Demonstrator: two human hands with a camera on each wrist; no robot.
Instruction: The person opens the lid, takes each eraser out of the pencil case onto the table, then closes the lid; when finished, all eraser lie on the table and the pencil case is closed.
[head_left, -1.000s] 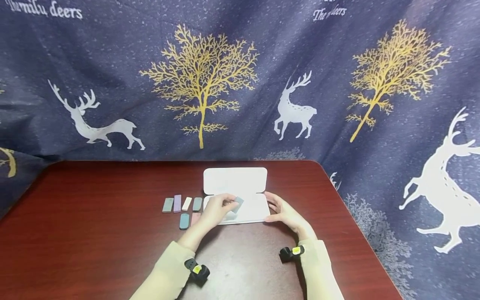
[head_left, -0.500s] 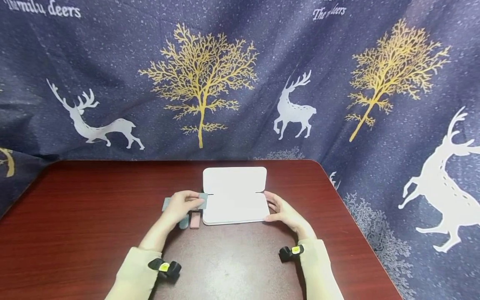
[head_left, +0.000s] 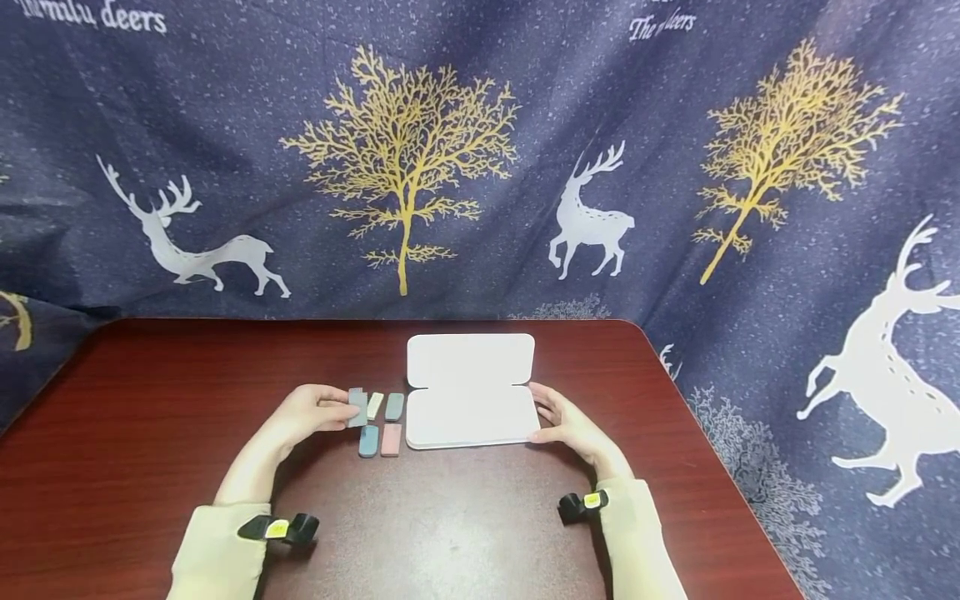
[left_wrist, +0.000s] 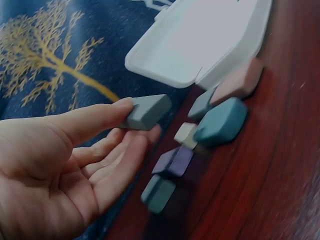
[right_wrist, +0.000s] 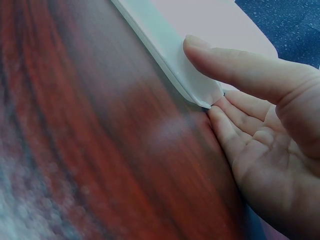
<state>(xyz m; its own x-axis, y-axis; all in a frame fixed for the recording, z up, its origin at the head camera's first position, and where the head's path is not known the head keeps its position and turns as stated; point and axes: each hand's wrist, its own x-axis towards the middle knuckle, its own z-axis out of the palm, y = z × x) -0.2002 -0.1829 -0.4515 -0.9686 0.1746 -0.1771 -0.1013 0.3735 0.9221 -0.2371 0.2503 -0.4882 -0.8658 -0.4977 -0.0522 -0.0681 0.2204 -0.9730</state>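
My left hand (head_left: 311, 410) pinches a grey-green eraser (left_wrist: 150, 111) between thumb and fingers, lifted above the tabletop. Below it, in the left wrist view, lie a purple eraser (left_wrist: 175, 161), a dark green eraser (left_wrist: 159, 194) and a small cream eraser (left_wrist: 186, 134). A blue-teal eraser (left_wrist: 222, 122), a pink eraser (left_wrist: 237, 82) and another grey-green eraser (left_wrist: 201, 104) lie nearer the case. The white pencil case (head_left: 472, 417) stands with its lid raised at the back. My right hand (head_left: 566, 423) holds its right end, thumb over the rim, fingers along the side.
The dark red wooden table (head_left: 187, 375) carries everything. Behind it hangs a blue cloth (head_left: 480, 167) printed with deer and trees. The raised lid (head_left: 471, 360) rises along the case's far edge.
My left hand has moved left with the grey-green eraser, from above the open case to over the left end of the eraser group. The right hand and case have stayed put.
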